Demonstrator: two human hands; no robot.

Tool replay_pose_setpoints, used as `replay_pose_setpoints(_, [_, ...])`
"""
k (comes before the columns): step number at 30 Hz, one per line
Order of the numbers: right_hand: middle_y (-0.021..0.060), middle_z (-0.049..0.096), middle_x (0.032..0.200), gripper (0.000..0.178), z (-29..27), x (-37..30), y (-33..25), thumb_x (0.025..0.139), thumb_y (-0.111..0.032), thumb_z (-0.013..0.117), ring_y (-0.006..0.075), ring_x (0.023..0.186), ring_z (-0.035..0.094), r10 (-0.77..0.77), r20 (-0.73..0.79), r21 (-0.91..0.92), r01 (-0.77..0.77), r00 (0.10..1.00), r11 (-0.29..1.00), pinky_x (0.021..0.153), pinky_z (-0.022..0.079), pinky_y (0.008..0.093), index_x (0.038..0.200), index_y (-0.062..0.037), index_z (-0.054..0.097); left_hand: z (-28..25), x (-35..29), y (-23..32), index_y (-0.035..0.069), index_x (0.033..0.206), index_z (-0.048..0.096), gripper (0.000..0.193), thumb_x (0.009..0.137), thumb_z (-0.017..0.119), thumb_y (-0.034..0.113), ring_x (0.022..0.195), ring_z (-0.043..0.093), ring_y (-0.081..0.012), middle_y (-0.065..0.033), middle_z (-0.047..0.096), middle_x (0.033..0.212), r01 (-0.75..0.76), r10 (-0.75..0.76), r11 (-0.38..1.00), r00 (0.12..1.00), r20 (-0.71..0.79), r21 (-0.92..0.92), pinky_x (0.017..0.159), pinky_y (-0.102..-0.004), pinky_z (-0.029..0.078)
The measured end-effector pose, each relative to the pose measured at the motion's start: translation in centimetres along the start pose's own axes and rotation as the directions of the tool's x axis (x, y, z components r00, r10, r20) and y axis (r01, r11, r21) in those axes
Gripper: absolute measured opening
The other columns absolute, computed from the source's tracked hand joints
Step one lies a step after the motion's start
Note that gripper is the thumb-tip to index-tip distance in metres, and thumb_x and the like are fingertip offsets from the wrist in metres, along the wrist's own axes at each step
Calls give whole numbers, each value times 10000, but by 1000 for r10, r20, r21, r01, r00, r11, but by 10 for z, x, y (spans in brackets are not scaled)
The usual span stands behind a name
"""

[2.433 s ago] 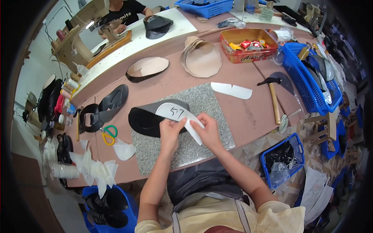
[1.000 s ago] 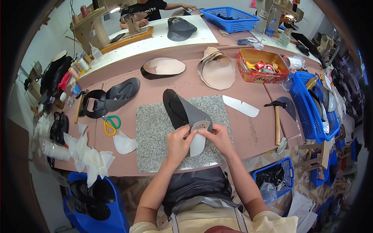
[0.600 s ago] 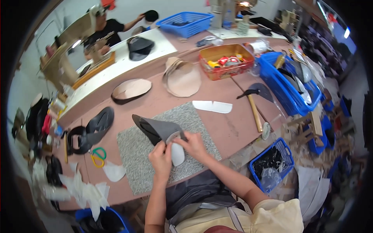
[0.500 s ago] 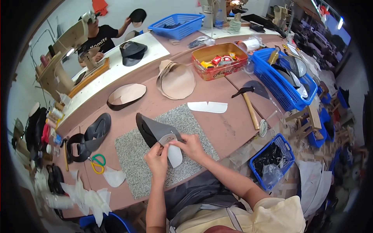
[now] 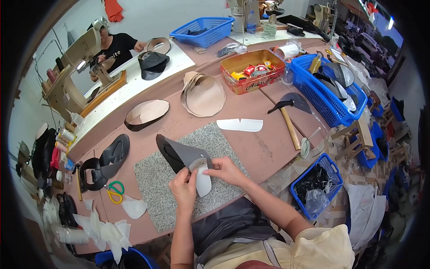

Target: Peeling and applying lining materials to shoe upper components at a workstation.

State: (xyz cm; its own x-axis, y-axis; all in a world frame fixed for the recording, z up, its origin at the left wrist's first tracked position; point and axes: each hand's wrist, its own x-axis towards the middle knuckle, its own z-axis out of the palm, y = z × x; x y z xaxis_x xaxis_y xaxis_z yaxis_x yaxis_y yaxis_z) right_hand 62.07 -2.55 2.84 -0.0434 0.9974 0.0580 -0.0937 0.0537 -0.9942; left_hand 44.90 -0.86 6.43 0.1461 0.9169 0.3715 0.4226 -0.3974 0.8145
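Note:
A dark grey and black shoe upper [image 5: 186, 151] rests over the speckled grey slab [image 5: 156, 204], its light lining turned outward at the near end. A white stiffener piece [image 5: 204, 183] hangs down from that end. My left hand [image 5: 182, 184] is closed, pinching the upper's edge on the left of the white piece. My right hand [image 5: 225, 171] is closed on the upper's right edge, its thumb against the white piece. A notched white strip [image 5: 240, 125] lies beyond the slab.
Left are black uppers [image 5: 114, 152], green-and-yellow scissors [image 5: 115, 193] and white scraps [image 5: 109, 232]. A hammer [image 5: 290, 127], sweet tin [image 5: 253, 74] and blue basket [image 5: 329, 98] stand right. A co-worker [image 5: 118, 49] sits at a sewing machine [image 5: 83, 56] across the bench.
My right thumb has slid slightly right and down, off the lining and onto the white piece. Across the bench, the co-worker has lowered the raised black piece and leaned toward the machine.

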Motion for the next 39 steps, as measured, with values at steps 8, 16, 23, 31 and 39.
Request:
replay_pose_setpoints(8, [102, 723, 771, 206, 16, -4, 17, 844, -115, 741, 80, 708, 636, -88, -285, -201, 31, 954, 979, 626, 520, 283, 929, 68, 701, 13, -12, -5, -35, 989, 681, 164, 835, 698, 21, 820, 668, -119, -129, 713, 895, -314, 324, 936, 945, -40, 161, 687, -293, 506])
replay_pose_setpoints(16, [76, 703, 788, 224, 22, -21, -25, 875, -166, 718, 133, 713, 655, -19, -25, -257, 12, 1000, 966, 662, 523, 274, 970, 36, 699, -60, 42, 1, -27, 956, 684, 125, 854, 691, 44, 789, 695, -235, -165, 712, 873, 360, -149, 849, 865, 479, -386, 662, -299, 512])
replay_pose_setpoints(23, [55, 691, 1012, 304, -12, 6, 11, 907, -159, 681, 155, 920, 640, 107, 20, 680, -92, 994, 728, 825, 513, 324, 1151, 18, 646, -112, 31, 48, -37, 1069, 648, 241, 833, 690, -10, 793, 695, -195, -115, 698, 955, 604, 251, 298, 697, 671, -739, 720, -306, 553])
replay_pose_setpoints(31, [85, 701, 996, 373, -11, -49, -2, 899, -257, 702, 167, 890, 663, 219, -21, 96, -216, 976, 972, 778, 528, 323, 1112, 43, 644, -119, 40, -15, -3, 1062, 682, 244, 829, 612, -22, 808, 704, -315, -198, 691, 880, 240, -15, 908, 837, 546, -343, 763, -389, 544])
replay_pose_setpoints(39, [101, 686, 712, 336, 34, -101, 13, 950, -275, 627, 147, 623, 641, 537, 84, -357, -478, 839, 803, 607, 518, 307, 915, 56, 677, -78, 91, -101, 97, 1048, 722, 281, 837, 550, 24, 939, 650, -371, -183, 692, 975, -266, 40, 864, 882, 469, 427, 826, -454, 509])
